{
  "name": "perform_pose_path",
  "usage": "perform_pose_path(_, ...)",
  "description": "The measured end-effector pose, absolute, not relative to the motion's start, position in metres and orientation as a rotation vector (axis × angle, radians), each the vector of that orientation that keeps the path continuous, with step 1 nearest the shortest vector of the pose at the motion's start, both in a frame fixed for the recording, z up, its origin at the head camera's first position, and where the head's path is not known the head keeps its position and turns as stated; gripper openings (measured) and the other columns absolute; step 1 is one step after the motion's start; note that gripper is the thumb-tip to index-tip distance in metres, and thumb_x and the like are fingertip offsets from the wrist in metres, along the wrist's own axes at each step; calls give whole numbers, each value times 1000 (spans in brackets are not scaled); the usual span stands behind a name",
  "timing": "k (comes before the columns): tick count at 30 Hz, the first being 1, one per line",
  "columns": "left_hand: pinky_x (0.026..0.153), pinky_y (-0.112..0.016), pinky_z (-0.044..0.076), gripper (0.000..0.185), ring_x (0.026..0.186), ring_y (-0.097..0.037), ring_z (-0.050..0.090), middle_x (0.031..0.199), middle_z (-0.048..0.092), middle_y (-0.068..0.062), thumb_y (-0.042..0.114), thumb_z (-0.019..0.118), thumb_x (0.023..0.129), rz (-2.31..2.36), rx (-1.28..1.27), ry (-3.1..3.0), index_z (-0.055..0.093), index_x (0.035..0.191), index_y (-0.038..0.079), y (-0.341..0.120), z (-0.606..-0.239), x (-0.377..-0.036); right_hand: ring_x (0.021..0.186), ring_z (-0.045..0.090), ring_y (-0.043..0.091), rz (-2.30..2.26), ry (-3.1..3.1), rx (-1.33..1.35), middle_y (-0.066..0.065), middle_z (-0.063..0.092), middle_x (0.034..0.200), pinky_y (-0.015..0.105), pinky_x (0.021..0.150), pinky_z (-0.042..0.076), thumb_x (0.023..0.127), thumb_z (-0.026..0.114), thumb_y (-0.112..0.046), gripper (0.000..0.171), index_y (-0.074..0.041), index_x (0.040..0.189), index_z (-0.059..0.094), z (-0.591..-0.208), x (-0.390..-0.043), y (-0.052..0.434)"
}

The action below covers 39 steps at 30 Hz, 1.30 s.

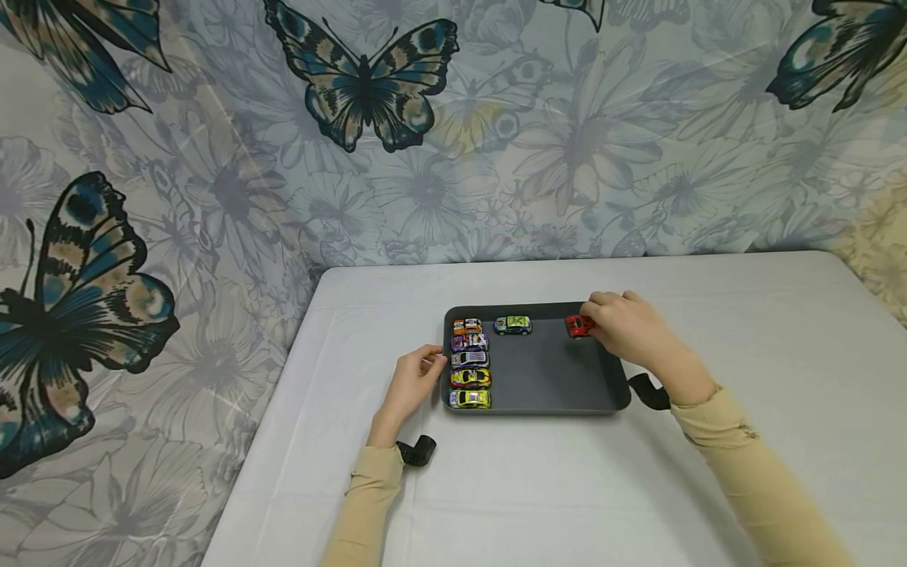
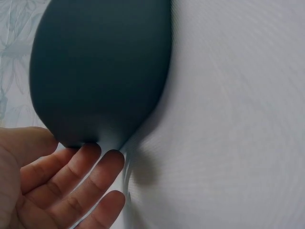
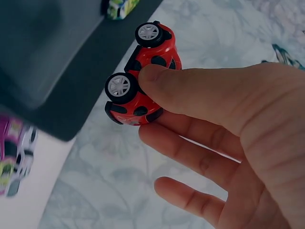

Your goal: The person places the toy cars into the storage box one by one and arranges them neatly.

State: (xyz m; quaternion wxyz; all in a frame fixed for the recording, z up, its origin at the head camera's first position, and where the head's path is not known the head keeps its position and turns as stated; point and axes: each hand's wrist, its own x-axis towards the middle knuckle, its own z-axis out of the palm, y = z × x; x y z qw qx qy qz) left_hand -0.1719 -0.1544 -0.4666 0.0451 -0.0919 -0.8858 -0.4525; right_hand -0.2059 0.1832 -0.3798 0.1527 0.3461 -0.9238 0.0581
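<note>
My right hand (image 1: 635, 331) pinches a red toy car (image 3: 143, 71) between thumb and fingers. In the head view this car overlaps the far right part of a dark grey tray (image 1: 546, 370). The right wrist view shows the car's silver-spoked wheels and black spots. At the tray's left rim, my left hand (image 1: 413, 381) holds the edge with thumb and fingertips. Several toy cars stand in a column along the tray's left side, among them a purple car (image 1: 470, 342) and a yellow car (image 1: 471, 378). A green car (image 1: 513, 324) sits by the far rim.
The tray lies on a table with a white cloth (image 1: 538, 488). A butterfly-print curtain (image 1: 425, 205) hangs behind and to the left. In the right wrist view, a purple and lime car (image 3: 14, 152) shows beyond the tray's edge. Each wrist wears a black camera (image 1: 418, 450).
</note>
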Motion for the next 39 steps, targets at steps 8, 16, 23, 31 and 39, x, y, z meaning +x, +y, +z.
perform_pose_path(8, 62, -25, 49, 23, 68, -13, 59, 85, 65, -9, 13, 58, 92, -1377, -303, -2703, 64, 108, -2, -155, -466, -172, 71, 57, 23, 135, -2710, 1041, 4, 56, 76, 41, 64, 44, 71, 78, -2, 19, -4, 84, 64, -389, -214, 160)
perform_pose_path(16, 61, -24, 49, 23, 69, -13, 59, 86, 65, -9, 13, 58, 92, -1368, -283, -2723, 63, 109, -2, -155, -467, -173, 75, 58, 23, 115, -2730, 1098, 6, 59, 80, 42, 66, 45, 72, 78, -5, 18, -6, 85, 65, -396, -219, 139)
perform_pose_path(23, 61, -23, 48, 23, 69, -12, 58, 86, 65, -8, 13, 59, 92, -1374, -274, -2721, 64, 109, -2, -155, -467, -173, 75, 59, 24, 139, -2714, 1137, 5, 58, 77, 46, 72, 47, 72, 78, -4, 17, -7, 83, 65, -404, -222, 127)
perform_pose_path(31, 60, -24, 49, 24, 69, -13, 59, 87, 65, -9, 14, 58, 92, -1375, -291, -2723, 63, 110, -2, -155, -467, -173, 72, 57, 23, 119, -2733, 1154, 5, 56, 76, 45, 69, 46, 73, 77, -6, 16, -7, 84, 66, -408, -224, 117)
perform_pose_path(39, 60, -23, 49, 23, 68, -13, 60, 85, 65, -10, 11, 58, 91, -1379, -307, -2696, 63, 108, -4, -155, -467, -172, 65, 52, 20, 150, -2756, 1152, 2, 51, 71, 46, 67, 44, 74, 75, -4, 14, -8, 78, 63, -414, -231, 106)
